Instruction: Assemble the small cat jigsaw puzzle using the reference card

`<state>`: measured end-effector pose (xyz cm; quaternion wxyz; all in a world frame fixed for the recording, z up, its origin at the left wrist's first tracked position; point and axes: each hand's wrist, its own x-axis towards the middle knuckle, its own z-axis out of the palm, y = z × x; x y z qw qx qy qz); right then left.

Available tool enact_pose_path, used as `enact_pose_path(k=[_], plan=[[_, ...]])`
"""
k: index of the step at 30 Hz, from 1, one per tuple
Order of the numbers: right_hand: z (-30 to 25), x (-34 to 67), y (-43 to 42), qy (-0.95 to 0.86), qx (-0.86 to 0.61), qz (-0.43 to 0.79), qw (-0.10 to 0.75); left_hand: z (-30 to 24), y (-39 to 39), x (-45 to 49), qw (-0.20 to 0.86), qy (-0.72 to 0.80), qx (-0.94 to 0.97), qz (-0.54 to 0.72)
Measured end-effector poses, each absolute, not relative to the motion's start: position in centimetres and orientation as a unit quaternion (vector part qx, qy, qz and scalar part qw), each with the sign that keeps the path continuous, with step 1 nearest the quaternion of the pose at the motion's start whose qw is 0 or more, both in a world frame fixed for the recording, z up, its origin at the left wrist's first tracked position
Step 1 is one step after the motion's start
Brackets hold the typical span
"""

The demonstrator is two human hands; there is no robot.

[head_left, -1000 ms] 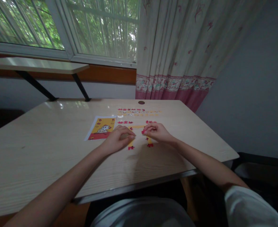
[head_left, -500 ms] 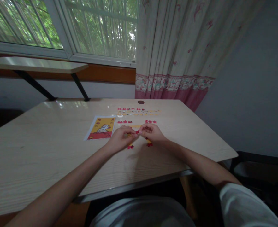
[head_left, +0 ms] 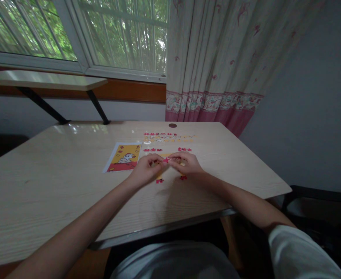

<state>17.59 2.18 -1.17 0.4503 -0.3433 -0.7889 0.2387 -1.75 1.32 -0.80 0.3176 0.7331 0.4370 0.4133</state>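
Observation:
Between the fingertips of both hands is a red jigsaw puzzle piece (head_left: 166,160). My left hand (head_left: 148,167) pinches its left side, and my right hand (head_left: 187,162) pinches its right side. Yellow and red pieces lie around and partly beneath the hands, with a red corner piece (head_left: 160,181) nearer me on the left and another red piece (head_left: 183,178) on the right. A yellow strip of joined pieces (head_left: 167,155) shows just beyond the fingers; the hands hide part of it.
Left of the hands lies a picture sheet (head_left: 124,157) of a white animal on yellow and red. Farther back are rows of loose puzzle pieces (head_left: 161,134) and short red groups (head_left: 184,149) on the wooden table (head_left: 71,186). A raised shelf (head_left: 45,79) stands at back left.
The red piece has turned between the fingertips and shows more of its face. Both hands have shifted very slightly; the pieces on the table look unmoved.

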Motion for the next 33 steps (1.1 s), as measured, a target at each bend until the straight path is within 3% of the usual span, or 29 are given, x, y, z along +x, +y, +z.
enact_pose_path(k=[4, 12, 22, 28, 33], plan=[[-1.0, 18.0, 2.3, -0.840, -0.316, 0.048, 0.439, -1.1, 1.7, -1.8, 0.391, 0.435, 0.690, 0.427], [-0.8, 18.3, 2.3, -0.845, -0.312, -0.096, 0.423, -0.7, 1.4, -2.1, 0.411, 0.423, 0.705, 0.394], [-0.2, 19.5, 1.9, -0.826, -0.357, -0.084, 0.428, -0.2, 2.3, -7.2, 0.106, 0.423, 0.875, 0.208], [-0.3, 19.6, 1.6, -0.835, -0.383, -0.023, 0.394, -1.0, 1.9, -6.5, 0.085, 0.409, 0.898, 0.141], [-0.3, 19.8, 1.5, -0.836, -0.373, -0.040, 0.401, -1.5, 1.1, -5.7, 0.074, 0.439, 0.890, 0.097]])
